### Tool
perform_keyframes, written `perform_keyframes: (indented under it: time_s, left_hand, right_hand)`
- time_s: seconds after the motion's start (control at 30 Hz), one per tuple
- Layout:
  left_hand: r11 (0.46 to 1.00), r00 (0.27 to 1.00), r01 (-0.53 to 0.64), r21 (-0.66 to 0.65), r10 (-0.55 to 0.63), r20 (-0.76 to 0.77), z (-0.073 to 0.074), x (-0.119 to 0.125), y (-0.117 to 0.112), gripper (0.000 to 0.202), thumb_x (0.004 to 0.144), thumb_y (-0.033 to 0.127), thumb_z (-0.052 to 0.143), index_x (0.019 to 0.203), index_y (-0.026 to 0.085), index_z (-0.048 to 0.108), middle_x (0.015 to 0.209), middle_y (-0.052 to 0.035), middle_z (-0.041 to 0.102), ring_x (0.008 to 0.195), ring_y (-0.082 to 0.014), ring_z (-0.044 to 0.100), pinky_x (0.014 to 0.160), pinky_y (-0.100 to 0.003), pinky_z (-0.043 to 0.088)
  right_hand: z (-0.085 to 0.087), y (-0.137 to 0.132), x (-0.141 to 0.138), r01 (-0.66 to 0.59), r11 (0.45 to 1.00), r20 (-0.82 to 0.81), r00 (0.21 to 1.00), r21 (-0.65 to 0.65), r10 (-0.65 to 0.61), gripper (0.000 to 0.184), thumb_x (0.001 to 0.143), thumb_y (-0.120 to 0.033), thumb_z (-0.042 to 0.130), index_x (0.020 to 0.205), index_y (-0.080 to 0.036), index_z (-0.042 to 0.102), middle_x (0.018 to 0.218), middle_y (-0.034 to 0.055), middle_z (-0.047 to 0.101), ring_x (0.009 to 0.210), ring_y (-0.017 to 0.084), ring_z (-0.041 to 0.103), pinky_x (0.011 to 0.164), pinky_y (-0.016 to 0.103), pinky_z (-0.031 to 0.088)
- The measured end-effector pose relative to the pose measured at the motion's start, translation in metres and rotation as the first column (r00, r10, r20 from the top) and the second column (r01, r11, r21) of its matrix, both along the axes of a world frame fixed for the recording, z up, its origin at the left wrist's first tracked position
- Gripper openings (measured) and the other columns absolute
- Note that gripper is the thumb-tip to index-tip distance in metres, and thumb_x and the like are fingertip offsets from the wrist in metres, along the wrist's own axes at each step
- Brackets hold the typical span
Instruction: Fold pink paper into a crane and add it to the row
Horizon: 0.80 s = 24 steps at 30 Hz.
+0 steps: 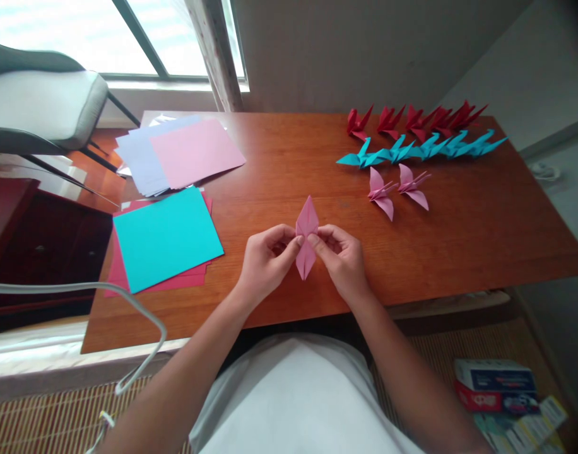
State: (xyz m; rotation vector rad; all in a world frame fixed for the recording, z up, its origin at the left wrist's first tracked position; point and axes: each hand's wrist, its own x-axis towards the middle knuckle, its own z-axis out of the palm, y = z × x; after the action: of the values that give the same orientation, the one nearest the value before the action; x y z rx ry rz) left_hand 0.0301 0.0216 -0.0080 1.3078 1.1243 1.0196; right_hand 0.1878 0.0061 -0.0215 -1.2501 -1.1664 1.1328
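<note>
Both hands held a folded pink paper (306, 236) just above the wooden table (459, 252), near its front edge. The piece was a long diamond, one point aimed away from the person and the other toward them. The left hand (263, 261) pinched its left side between thumb and fingertips; the right hand (343, 258) pinched the right side the same way, so both were closed on the paper at its middle.

To the left lay a teal sheet (166, 238) on top of red sheets (121, 271), and behind them a pink sheet (194, 151) rested on a stack of pale lilac sheets (137, 157). On the right, well apart from the hands, stood two pink cranes (397, 189). Behind those ran a row of teal cranes (421, 150), and farther back a row of red cranes (412, 118).

A grey chair (43, 101) stood by the window (128, 31) at upper left. Boxes (497, 381) lay on the floor at lower right, and a white cable (128, 302) looped past the table's left front corner.
</note>
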Motion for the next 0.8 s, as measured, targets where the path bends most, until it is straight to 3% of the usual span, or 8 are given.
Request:
perform_keyframes:
  time_s: [0.17,0.27,0.53,0.8]
  left_hand:
    - [0.999,0.999,-0.036,0.028,0.037,-0.016,0.0023,0.0008,-0.0043,0.03,0.086,0.04,0.073,0.071,0.018,0.06,0.065,0.0022,0.054,0.058,-0.0104,0.047,0.053,-0.022,0.037]
    - [0.998,0.999,-0.038,0.045,0.039,-0.023,0.0028,0.0024,-0.0068,0.027,0.087,0.039,0.072,0.075,0.018,0.061,0.067,0.0014,0.057,0.059,-0.0105,0.049,0.054,-0.021,0.039]
    - [0.995,0.989,0.071,0.073,-0.061,-0.131,0.0055,0.0018,-0.0081,0.025,0.089,0.038,0.07,0.081,0.015,0.069,0.066,0.0011,0.059,0.06,-0.0097,0.049,0.055,-0.02,0.039]
    - [0.999,0.999,0.032,0.011,-0.032,-0.015,-0.0008,-0.001,-0.0089,0.019,0.089,0.032,0.068,0.081,0.015,0.07,0.068,-0.0002,0.064,0.059,-0.0107,0.055,0.056,-0.02,0.043]
  right_hand:
    - [0.0007,-0.0016,0.0024,-0.081,0.997,0.114,0.99,0.0,0.081,0.019,0.09,-0.042,0.068,0.09,-0.023,0.069,0.086,0.0015,0.069,0.079,0.018,0.063,0.073,0.031,0.05]
    - [-0.0003,-0.0024,0.0038,-0.087,0.996,0.129,0.988,0.017,0.084,0.018,0.092,-0.039,0.066,0.087,-0.023,0.068,0.082,0.0005,0.067,0.076,0.016,0.061,0.069,0.029,0.047]
    - [-0.0034,-0.0023,0.0048,-0.092,0.994,0.111,0.99,0.053,0.086,0.02,0.095,-0.039,0.063,0.087,-0.022,0.067,0.084,0.0008,0.065,0.077,0.016,0.058,0.068,0.028,0.044]
    - [-0.0027,-0.0032,0.0034,-0.057,0.995,0.026,0.998,0.085,0.055,0.015,0.094,-0.04,0.066,0.093,-0.025,0.07,0.087,0.0,0.066,0.078,0.016,0.058,0.072,0.029,0.045]
